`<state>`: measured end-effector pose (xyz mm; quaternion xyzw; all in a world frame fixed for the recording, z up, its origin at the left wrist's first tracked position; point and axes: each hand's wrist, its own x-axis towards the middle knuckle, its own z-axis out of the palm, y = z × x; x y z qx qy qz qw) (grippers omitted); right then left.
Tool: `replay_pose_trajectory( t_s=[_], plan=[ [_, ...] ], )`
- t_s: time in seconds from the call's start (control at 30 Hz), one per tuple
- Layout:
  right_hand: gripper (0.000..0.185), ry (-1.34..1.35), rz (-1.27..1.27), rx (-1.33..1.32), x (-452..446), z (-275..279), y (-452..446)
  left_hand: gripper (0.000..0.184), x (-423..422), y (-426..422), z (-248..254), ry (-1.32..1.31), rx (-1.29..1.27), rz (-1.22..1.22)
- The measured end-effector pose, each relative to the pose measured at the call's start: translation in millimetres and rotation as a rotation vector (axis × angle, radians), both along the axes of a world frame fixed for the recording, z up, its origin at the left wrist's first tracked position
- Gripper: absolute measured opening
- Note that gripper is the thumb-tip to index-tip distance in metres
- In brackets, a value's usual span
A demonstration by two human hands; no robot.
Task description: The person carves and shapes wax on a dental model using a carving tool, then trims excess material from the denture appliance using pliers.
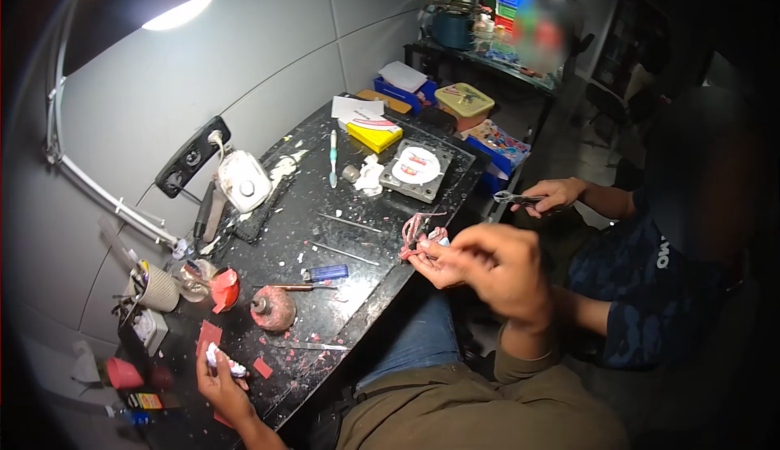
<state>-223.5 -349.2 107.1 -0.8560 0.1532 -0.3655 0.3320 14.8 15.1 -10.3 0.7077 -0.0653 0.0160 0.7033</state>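
My left hand (222, 391) is closed around a small whitish, lumpy piece that looks like a dental cast (227, 362), low over the near left part of the black bench. Red-pink wax sheet pieces (209, 335) lie beside it. My right hand (508, 271) is raised off the bench's front edge, fingers bent, thumb and forefinger apart, with nothing visible between them. Just behind it a co-worker's hand (437, 273) holds a pink piece with looped strands (413, 239). The co-worker's other hand (555, 196) holds metal pliers (513, 197).
On the bench (357, 251) are a wax-spattered burner (274, 309), a blue lighter (325, 273), thin metal tools (345, 253), a metal block with a white disc (416, 166) and a yellow box (375, 135). A lamp arm (114, 202) crosses at left. The co-worker sits close at right.
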Motion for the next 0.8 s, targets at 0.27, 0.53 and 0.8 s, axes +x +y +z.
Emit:
replay_pose_trajectory(
  t_s=[0.27, 0.53, 0.8],
  plan=[
    [0.022, 0.118, -0.147, -0.047, 19, -51, -43, 0.035, 16, 2, -20, -0.154, 0.334, 0.113],
    [0.025, 0.253, 0.036, -0.071, 31, -68, -43, 0.033, 7, -7, -2, -0.343, 0.769, 0.143],
    [0.023, 0.181, 0.023, -0.085, 34, -64, -43, 0.032, 1, -13, 4, -0.374, 0.826, 0.132]
  ],
)
